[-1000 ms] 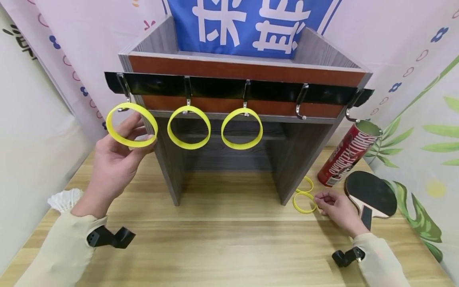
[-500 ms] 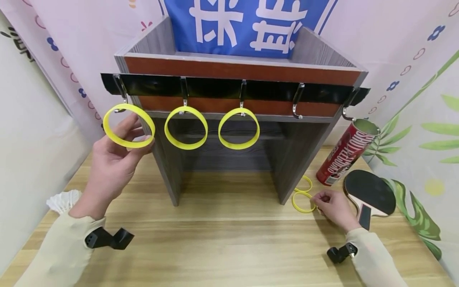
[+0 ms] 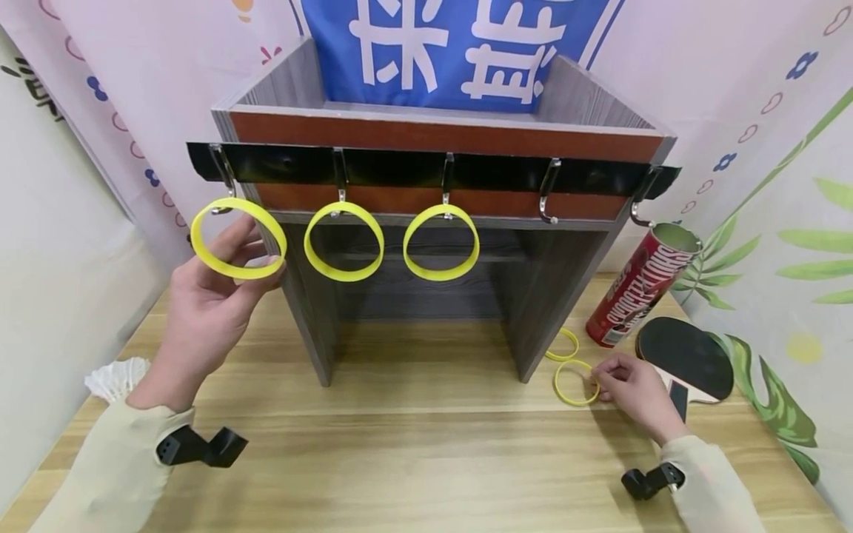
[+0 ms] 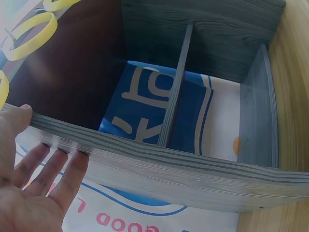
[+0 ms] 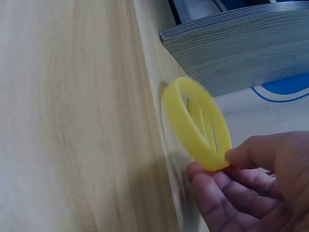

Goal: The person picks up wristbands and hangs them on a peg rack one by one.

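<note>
My right hand (image 3: 636, 392) pinches a yellow ring (image 5: 186, 121), like a silicone wristband, between thumb and fingers. In the right wrist view the ring stands tilted at the tabletop. Another yellow ring (image 3: 563, 358) lies behind it, near the shelf's right leg. My left hand (image 3: 209, 307) holds the left side panel of the grey wooden shelf (image 4: 145, 152), thumb at the front edge, fingers along the outer face. Three yellow rings hang from the black hook rack (image 3: 400, 167): a left ring (image 3: 236, 272), a middle ring (image 3: 343, 275) and a right ring (image 3: 441, 275).
Two bare hooks are at the rack's right end. A red shuttlecock tube (image 3: 633, 292) stands right of the shelf. A table tennis bat (image 3: 689, 359) lies beside my right hand. A white shuttlecock (image 3: 116, 377) lies behind my left wrist. Printed curtains surround the wooden table (image 3: 400, 459).
My right hand has shifted slightly right, sliding the pinched ring away from the other ring, so the two no longer overlap. The left hand keeps its place on the panel.
</note>
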Action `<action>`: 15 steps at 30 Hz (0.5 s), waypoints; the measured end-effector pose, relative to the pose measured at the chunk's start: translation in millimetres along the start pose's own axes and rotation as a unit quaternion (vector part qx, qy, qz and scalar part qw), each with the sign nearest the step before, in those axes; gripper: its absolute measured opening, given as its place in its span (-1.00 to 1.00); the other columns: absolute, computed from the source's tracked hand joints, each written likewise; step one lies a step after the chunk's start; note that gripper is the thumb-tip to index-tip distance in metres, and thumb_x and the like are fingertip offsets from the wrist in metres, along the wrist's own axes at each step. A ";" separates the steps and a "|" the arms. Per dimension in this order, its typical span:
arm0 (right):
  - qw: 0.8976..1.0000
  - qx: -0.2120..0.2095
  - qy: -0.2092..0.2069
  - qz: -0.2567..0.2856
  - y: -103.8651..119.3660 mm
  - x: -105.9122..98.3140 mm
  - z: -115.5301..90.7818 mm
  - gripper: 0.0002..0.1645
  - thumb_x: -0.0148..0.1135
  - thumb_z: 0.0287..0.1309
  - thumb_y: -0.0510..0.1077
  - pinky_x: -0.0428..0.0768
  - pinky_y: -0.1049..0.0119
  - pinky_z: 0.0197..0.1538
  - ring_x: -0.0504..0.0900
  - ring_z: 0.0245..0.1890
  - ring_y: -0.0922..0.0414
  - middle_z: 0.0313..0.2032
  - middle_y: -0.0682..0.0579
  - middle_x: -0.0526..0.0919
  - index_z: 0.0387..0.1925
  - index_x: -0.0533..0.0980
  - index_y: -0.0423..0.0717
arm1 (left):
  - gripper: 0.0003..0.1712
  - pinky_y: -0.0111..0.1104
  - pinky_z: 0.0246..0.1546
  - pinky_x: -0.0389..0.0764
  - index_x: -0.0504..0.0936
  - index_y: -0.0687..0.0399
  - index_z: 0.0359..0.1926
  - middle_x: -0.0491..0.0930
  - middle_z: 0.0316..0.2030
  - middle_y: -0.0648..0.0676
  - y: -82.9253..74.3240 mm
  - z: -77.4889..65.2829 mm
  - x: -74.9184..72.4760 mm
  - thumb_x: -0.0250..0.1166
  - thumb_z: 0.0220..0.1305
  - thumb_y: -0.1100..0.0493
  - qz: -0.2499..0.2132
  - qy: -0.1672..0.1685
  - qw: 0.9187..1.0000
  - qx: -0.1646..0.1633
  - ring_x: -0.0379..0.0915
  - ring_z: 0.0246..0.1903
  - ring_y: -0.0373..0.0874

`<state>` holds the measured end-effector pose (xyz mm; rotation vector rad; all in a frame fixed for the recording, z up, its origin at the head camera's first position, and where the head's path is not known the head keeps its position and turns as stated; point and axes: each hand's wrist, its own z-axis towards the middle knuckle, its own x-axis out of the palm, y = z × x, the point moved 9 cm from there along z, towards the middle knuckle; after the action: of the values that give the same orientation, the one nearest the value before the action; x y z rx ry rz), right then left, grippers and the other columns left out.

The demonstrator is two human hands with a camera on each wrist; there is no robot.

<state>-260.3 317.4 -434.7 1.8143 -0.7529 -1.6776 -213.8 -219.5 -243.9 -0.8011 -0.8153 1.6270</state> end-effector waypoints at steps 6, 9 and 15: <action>0.996 -0.004 -0.015 0.083 -0.4 -4.1 -8.6 -0.77 0.23 0.44 -0.26 0.80 0.38 -0.29 0.72 -0.43 0.34 -0.30 -0.03 0.81 -0.12 0.57 -0.45 | -0.25 -0.62 -0.09 0.74 0.51 0.01 0.46 0.70 0.04 -0.14 0.6 -0.2 -1.2 0.28 0.30 0.57 0.008 -0.005 1.000 -0.004 0.69 0.02 -0.36; 0.992 -0.005 -0.024 0.125 1.3 -6.4 -14.0 -0.76 0.22 0.45 -0.28 0.83 0.35 -0.26 0.74 -0.39 0.35 -0.35 0.12 0.79 -0.11 0.56 -0.49 | -0.24 -0.63 -0.08 0.73 0.49 -0.01 0.47 0.68 0.06 -0.14 0.8 -0.5 -1.7 0.29 0.32 0.55 0.025 -0.004 1.000 -0.005 0.68 0.03 -0.37; 0.981 -0.007 -0.036 0.192 9.6 -13.2 -27.0 -0.85 0.24 0.44 -0.28 0.81 0.38 -0.28 0.76 -0.38 0.31 -0.39 0.26 0.78 -0.17 0.58 -0.38 | -0.25 -0.64 -0.08 0.72 0.48 -0.02 0.48 0.66 0.06 -0.14 2.5 -1.0 -2.1 0.29 0.34 0.53 0.033 0.000 0.999 -0.009 0.67 0.03 -0.38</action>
<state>-234.6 320.8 -416.8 1.4874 -1.0455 -1.4912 -213.9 -221.9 -246.3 -0.8490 -0.8129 1.6790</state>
